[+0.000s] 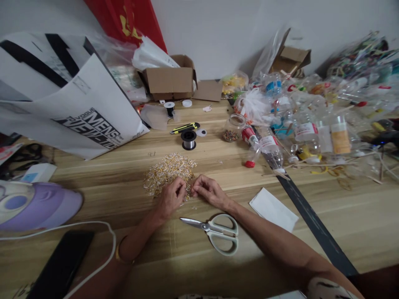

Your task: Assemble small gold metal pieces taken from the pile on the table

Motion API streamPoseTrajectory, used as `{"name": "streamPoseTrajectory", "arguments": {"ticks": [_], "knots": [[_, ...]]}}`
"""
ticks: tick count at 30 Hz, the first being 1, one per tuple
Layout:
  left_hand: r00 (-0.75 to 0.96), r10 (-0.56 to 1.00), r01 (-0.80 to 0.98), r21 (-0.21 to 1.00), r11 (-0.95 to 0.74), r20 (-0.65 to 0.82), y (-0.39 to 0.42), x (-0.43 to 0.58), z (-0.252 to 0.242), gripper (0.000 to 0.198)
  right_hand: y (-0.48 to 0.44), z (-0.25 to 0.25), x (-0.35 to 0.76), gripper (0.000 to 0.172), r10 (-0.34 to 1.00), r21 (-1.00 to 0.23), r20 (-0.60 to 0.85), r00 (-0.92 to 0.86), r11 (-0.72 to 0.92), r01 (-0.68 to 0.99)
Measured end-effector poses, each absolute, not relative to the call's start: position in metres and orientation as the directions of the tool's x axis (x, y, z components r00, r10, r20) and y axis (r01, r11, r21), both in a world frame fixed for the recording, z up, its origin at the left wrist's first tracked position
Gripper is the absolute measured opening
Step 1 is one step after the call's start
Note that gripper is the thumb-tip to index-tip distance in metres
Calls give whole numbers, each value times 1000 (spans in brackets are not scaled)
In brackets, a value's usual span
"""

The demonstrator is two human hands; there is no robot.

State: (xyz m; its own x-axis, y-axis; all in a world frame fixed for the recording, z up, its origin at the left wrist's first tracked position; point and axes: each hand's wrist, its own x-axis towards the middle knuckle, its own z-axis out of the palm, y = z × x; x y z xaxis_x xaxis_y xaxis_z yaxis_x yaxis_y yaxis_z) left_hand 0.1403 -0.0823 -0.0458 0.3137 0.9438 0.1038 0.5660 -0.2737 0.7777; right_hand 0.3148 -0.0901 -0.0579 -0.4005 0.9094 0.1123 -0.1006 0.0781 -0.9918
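A heap of small gold and clear beads (166, 172) lies in the middle of the wooden table (343, 220). My left hand (171, 198) rests at its near edge, fingers curled in a pinch on something too small to make out. My right hand (208, 192) sits just right of it, fingertips pinched and almost touching the left hand's. White-handled scissors (215, 231) lie shut on the table just below both hands.
A wire spool (188, 140), a yellow-black cutter (184, 128) and a bead jar (232, 128) lie beyond the heap. Plastic bottles (311, 128) crowd the right. A large shopping bag (77, 112) stands left, a phone (60, 265) and a white cable (106, 232) near left, white paper (272, 209) right.
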Motion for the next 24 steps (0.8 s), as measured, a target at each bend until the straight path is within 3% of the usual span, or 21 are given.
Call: {"name": "streamPoseTrajectory", "arguments": {"ticks": [9,18,24], "knots": [[313,946,433,875,-218,81,-85,142,-40,16,-89,-56,314,30,925,-992,85,-369,42,-121],[423,881,579,685,-442,210,-97,144,-42,17,-95,-59,311,29,915,-998,36,-402,13,-61],[373,927,371,912,-172,23,-97,146,-37,19,-96,-59,312,28,922,-997,75,-380,69,-31]]}}
